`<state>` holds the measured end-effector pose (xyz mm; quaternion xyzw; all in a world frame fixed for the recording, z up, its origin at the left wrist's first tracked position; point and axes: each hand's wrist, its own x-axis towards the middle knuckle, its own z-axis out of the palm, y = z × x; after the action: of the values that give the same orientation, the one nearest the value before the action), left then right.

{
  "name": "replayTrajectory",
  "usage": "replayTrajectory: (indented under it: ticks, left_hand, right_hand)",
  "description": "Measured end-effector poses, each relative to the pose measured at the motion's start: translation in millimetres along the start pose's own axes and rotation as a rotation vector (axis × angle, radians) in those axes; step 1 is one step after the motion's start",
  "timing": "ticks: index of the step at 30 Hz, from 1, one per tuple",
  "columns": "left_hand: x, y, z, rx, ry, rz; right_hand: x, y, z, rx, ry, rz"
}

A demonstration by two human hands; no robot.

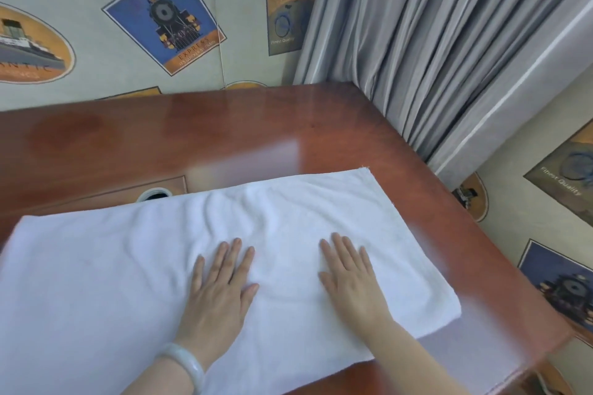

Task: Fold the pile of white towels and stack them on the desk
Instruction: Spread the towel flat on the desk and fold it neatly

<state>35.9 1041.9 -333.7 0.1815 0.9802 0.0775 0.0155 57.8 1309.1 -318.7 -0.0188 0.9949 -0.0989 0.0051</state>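
Left hand (221, 285) flat on wrinkled towel (96, 266)

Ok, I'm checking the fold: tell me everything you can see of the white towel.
The white towel lies flat on the reddish wooden desk, long side left to right. It looks like soft terry, lightly wrinkled mid-way, its right end thick and rounded as if folded. The left hand and right hand press on it, palms down, fingers straight. Its far edge reaches a round desk hole.

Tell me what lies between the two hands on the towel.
Only bare white towel, faintly wrinkled, lies between the left hand and the right hand. The head view shows both pressing flat on it.
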Motion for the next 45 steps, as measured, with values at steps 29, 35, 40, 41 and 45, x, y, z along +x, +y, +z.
replayTrajectory:
  ticks: [29, 35, 40, 41, 45]
  left_hand:
    - [-31.8, -256.5, -89.6, -0.436, 0.196, -1.128]
    - [-13.9, -273.7, -92.7, -0.487, 0.131, -1.053]
    - [-4.5, -287.2, -95.2, -0.295, -0.132, -1.126]
    - [-4.6, -290.4, -95.8, -0.312, -0.145, -1.094]
    - [-16.1, -308.1, -94.7, -0.516, 0.001, -1.014]
  right_hand:
    - [133.6, -207.7, 81.3, -0.006, 0.168, -0.373]
    - [135.4, -211.4, 88.4, 0.025, 0.205, -0.398]
    - [135.3, -214.0, 86.8, -0.046, 0.224, -0.437]
    - [135.8, -212.0, 88.7, -0.060, 0.237, -0.427]
    - [137.9, -211.9, 90.4, -0.051, 0.241, -0.363]
